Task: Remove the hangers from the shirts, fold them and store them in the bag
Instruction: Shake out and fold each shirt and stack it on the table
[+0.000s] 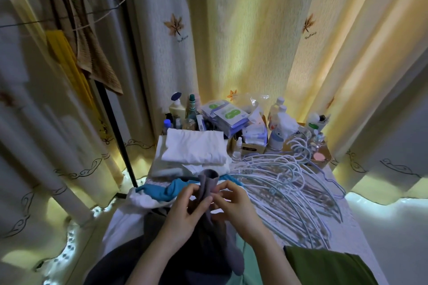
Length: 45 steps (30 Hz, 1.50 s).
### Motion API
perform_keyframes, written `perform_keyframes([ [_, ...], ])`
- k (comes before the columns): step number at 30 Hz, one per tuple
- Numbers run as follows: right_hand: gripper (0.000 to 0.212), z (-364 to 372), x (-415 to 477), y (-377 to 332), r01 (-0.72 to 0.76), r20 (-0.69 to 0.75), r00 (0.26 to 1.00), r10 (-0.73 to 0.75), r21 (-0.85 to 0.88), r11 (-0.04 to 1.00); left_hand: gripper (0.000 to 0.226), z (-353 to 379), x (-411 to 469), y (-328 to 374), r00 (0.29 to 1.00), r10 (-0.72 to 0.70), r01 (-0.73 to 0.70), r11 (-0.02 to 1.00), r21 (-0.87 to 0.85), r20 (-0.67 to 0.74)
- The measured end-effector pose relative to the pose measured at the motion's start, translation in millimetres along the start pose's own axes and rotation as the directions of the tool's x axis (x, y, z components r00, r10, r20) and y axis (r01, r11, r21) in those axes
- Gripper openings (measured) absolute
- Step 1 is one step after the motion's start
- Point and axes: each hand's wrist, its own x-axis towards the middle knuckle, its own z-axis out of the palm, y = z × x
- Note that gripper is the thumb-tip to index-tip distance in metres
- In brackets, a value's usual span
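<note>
Both hands, left hand (183, 213) and right hand (234, 206), pinch a grey sock (206, 186) upright over the lap, near the bed's (361, 233) front edge. Folded white shirts (194, 148) lie at the far edge. Sprawled hangers (289, 192) crowd the right side and could snag fabric; open room is scant.

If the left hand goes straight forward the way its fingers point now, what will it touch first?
Probably the grey sock that the left hand already pinches; just beyond lies the blue cloth, though depth is unclear.
</note>
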Motion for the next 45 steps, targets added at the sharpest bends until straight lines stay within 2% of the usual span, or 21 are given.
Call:
perform_keyframes([
  [3,0.014,2,-2,3,0.041,-0.038,0.998,-0.045,-0.084,0.996,0.021,-3,-6,0,0.998,0.056,-0.058,0.996,0.061,0.040],
  [5,0.021,0,-5,5,0.157,-0.053,0.984,-0.171,-0.203,0.966,0.032,-7,-9,2,0.997,0.066,-0.069,0.993,0.092,0.038],
  [7,0.037,-9,-7,6,0.318,0.032,0.940,-0.341,-0.448,0.835,0.033,-13,-12,7,0.994,0.023,-0.029,0.998,0.062,0.104],
  [9,0.044,-14,-6,1,0.458,0.197,0.881,-0.431,-0.588,0.667,0.027,-23,-11,17,0.982,-0.002,-0.006,0.999,0.042,0.190],
  [11,0.033,-13,-2,-8,0.515,0.290,0.854,-0.432,-0.585,0.626,0.026,-38,-4,34,0.969,0.007,-0.018,0.999,0.043,0.248],
  [14,0.039,-6,5,-37,0.575,0.317,0.816,-0.483,-0.529,0.624,0.027,-65,11,69,0.949,0.075,-0.098,0.993,0.060,0.307],
  [16,0.040,2,9,-67,0.647,0.364,0.757,-0.543,-0.537,0.541,0.030,-86,22,96,0.952,0.135,-0.174,0.977,0.123,0.274],
  [18,0.031,6,13,-92,0.672,0.385,0.731,-0.564,-0.553,0.493,0.029,-92,31,116,0.971,0.188,-0.211,0.964,0.162,0.149],
  [20,0.023,9,16,-123,0.701,0.378,0.688,-0.619,-0.566,0.434,0.026,-95,38,136,0.963,0.266,-0.262,0.962,0.077,-0.042],
  [22,0.020,12,15,-161,0.734,0.360,0.625,-0.693,-0.575,0.362,0.026,-92,43,155,0.942,0.309,-0.311,0.950,0.000,-0.128],
  [24,0.021,12,10,-204,0.746,0.347,0.589,-0.730,-0.580,0.327,0.031,-87,45,171,0.913,0.375,-0.378,0.926,0.013,-0.162],
  [26,0.024,11,3,-243,0.742,0.379,0.584,-0.718,-0.608,0.282,0.029,-84,49,186,0.865,0.445,-0.450,0.892,0.033,-0.234],
  [29,0.026,10,-13,-287,0.728,0.490,0.547,-0.679,-0.678,0.098,0.016,-84,58,210,0.808,0.499,-0.537,0.842,-0.045,-0.313],
  [32,0.028,7,-25,-319,0.685,0.556,0.525,-0.645,-0.725,-0.067,0.012,-87,70,225,0.787,0.526,-0.591,0.793,-0.148,-0.324],
  [36,0.034,-3,-31,-345,0.632,0.585,0.516,-0.626,-0.753,-0.182,0.011,-85,81,232,0.801,0.517,-0.593,0.754,-0.284,-0.303],
  [40,0.040,-15,-36,-355,0.598,0.593,0.535,-0.603,-0.769,-0.226,0.029,-75,83,233,0.866,0.489,-0.492,0.797,-0.350,-0.104],
  [43,0.041,-24,-40,-356,0.580,0.570,0.573,-0.589,-0.790,-0.200,0.023,-64,86,227,0.862,0.486,-0.506,0.841,-0.191,-0.144],
  [45,0.029,-30,-42,-354,0.598,0.565,0.599,-0.567,-0.787,-0.152,0.013,-60,89,216,0.877,0.476,-0.481,0.872,-0.095,-0.071],
])
